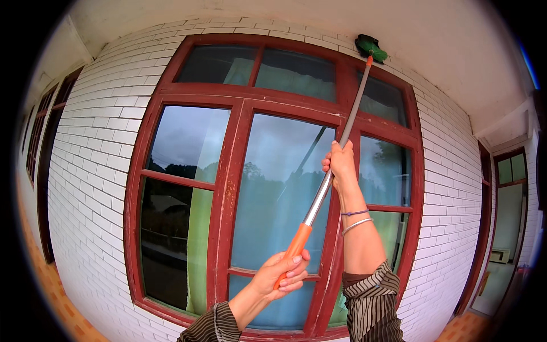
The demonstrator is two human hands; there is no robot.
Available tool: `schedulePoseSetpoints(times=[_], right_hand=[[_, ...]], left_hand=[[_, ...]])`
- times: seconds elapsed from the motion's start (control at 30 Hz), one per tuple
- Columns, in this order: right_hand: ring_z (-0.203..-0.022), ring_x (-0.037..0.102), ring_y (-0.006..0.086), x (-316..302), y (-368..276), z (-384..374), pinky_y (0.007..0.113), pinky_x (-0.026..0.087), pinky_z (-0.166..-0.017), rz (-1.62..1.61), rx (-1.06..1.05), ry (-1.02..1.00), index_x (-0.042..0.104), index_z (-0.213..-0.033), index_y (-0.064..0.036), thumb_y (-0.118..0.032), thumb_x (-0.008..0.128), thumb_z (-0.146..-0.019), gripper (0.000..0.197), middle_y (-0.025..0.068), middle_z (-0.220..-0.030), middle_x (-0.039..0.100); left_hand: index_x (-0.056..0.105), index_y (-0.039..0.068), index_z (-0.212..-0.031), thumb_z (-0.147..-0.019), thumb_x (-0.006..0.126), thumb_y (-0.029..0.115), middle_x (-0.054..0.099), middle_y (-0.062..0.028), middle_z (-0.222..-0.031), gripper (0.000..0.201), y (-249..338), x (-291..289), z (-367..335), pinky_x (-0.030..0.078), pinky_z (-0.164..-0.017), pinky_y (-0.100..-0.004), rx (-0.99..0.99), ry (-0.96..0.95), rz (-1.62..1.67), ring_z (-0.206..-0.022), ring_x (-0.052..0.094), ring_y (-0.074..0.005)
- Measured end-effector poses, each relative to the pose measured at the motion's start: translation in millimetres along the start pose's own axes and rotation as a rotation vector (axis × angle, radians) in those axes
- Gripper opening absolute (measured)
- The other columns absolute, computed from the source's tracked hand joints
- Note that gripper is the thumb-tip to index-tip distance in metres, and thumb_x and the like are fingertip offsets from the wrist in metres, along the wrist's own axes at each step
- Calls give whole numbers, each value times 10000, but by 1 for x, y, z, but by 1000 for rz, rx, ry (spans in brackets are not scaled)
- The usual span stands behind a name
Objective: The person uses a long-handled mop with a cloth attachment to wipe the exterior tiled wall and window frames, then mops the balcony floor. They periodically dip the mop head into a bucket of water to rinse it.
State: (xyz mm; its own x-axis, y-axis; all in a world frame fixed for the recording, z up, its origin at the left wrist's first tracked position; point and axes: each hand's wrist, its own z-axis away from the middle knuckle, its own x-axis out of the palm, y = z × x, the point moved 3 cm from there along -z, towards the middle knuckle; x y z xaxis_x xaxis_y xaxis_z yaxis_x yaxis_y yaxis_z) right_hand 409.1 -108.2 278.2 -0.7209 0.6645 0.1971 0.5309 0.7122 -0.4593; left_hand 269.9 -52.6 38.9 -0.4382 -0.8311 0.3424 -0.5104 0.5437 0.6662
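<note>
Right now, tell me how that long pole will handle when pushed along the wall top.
The pole looks thin and long, so probably light but whippy. Its green head sits far above both hands, so likely top-heavy and wobbly.

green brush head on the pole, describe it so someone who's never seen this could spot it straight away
Find the big red-framed window in the white brick wall. Follow the long pole up from both hands to the frame's top right corner. The brush head there is the only green thing against the pale ceiling.

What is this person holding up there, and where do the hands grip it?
A long-handled brush. The left hand wraps the orange grip at the pole's lower end; the right hand grasps the metal shaft higher up.
</note>
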Motion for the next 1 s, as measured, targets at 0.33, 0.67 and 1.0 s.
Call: schedulePoseSetpoints(times=[0.33, 0.67, 1.0], right_hand=[[-487, 511, 120, 157, 15, 78, 263, 423, -378, 76, 62, -184, 258, -1311, -63, -186, 388, -1004, 355, 54, -690, 464], [-473, 547, 149, 323, 19, 132, 297, 457, -360, 38, 65, -348, 246, -1321, -95, -179, 412, -992, 378, 96, -745, 528], [-457, 510, 134, 384, 31, 173, 294, 446, -381, -123, 101, -446, 267, -1391, -114, -153, 451, -969, 462, 62, -694, 507]], left_hand=[[521, 10, -1089, -975, 534, 158, 391, 15, -647, 187, 36, -24, 126, 279, -404, -194, 193, 74, 90, -452, 313, -47], [487, -31, -1223, -938, 594, 173, 378, 9, -619, 366, 107, -31, 232, 273, -389, -183, 417, 225, 53, -433, 311, -41], [102, 299, -1526, -991, 517, 229, 424, -40, -695, 680, 127, -21, 278, 240, -391, -181, 455, 534, -274, -440, 280, -56]])
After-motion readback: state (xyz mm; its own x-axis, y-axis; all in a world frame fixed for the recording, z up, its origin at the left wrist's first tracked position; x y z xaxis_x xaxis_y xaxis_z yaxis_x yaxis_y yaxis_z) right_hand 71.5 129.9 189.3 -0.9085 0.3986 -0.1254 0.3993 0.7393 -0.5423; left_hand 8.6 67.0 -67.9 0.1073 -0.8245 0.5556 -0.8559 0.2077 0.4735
